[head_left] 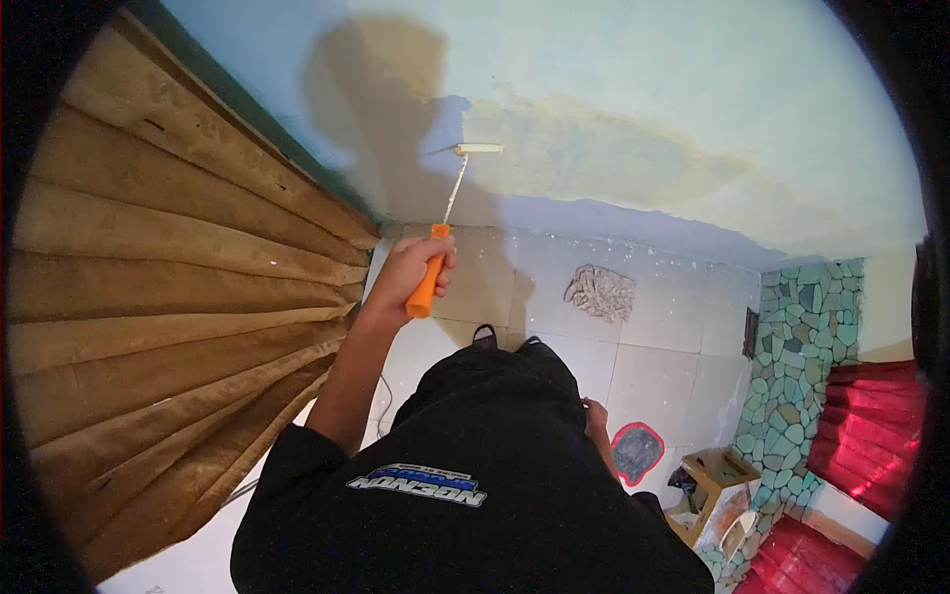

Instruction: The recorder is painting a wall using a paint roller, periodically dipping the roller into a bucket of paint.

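My left hand (414, 275) is closed around the orange handle of a small paint roller (479, 148). The roller's thin metal rod, spattered with pale paint, points up to a narrow cream-coloured sleeve. That sleeve appears to lie against the wall (633, 139), at the left end of a wet-looking cream patch. Below the patch runs a lilac band, and pale blue-green covers the wall higher up. My right hand (595, 416) hangs low beside my right hip, mostly hidden by my black clothing, so its fingers are not clear.
Brown curtains (188, 277) hang close on my left. A crumpled cloth (601, 292) lies on the paint-spotted tile floor (658, 327). To the right are a red-rimmed grey mat (636, 452), an open cardboard box (714, 485), a stone-patterned wall strip (797, 346) and red curtains (871, 426).
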A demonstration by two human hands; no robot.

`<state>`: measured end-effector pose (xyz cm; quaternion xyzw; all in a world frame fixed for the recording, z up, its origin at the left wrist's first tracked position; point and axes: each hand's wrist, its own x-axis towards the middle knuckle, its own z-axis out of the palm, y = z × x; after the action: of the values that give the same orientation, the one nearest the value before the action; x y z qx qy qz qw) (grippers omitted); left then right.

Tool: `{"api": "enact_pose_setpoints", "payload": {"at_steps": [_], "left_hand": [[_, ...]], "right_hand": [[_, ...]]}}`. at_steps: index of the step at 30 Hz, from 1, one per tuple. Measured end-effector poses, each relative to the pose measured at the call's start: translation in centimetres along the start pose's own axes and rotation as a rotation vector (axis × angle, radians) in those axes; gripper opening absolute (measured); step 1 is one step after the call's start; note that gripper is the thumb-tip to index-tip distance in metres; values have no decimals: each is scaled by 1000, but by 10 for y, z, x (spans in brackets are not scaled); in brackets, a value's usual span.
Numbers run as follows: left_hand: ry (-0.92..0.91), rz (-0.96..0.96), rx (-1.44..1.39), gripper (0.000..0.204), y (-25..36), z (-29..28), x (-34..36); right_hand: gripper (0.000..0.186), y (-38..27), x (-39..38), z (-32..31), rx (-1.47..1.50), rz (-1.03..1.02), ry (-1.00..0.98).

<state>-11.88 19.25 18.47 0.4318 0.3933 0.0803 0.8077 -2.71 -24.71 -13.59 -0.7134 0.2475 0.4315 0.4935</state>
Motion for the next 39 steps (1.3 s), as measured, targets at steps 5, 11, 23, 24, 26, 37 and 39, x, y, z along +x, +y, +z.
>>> {"api": "enact_pose_setpoints", "payload": {"at_steps": [5,11,23,24,26,37,39], "left_hand": [[21,16,12,18,28,18,-57],[75,20,62,19,36,31,-88],[64,-8,58,22,-45,-22,49],[46,-35,54,20,-56,-30,67],[26,-64,43,18,-72,-40,91],[1,-199,-68,10,-123,-88,188],[40,-192,-73,9,-118,-81,182]], "right_hand": [[23,4,7,2,-225,-149,-27],[19,3,11,8,-522,-339,-146],[28,12,-13,-16,13,97,-9],[29,11,-20,-19,10,170,25],[28,14,-33,-26,-39,152,52],[21,40,-45,-47,-247,62,-28],[21,28,-50,-39,-190,125,6]]}}
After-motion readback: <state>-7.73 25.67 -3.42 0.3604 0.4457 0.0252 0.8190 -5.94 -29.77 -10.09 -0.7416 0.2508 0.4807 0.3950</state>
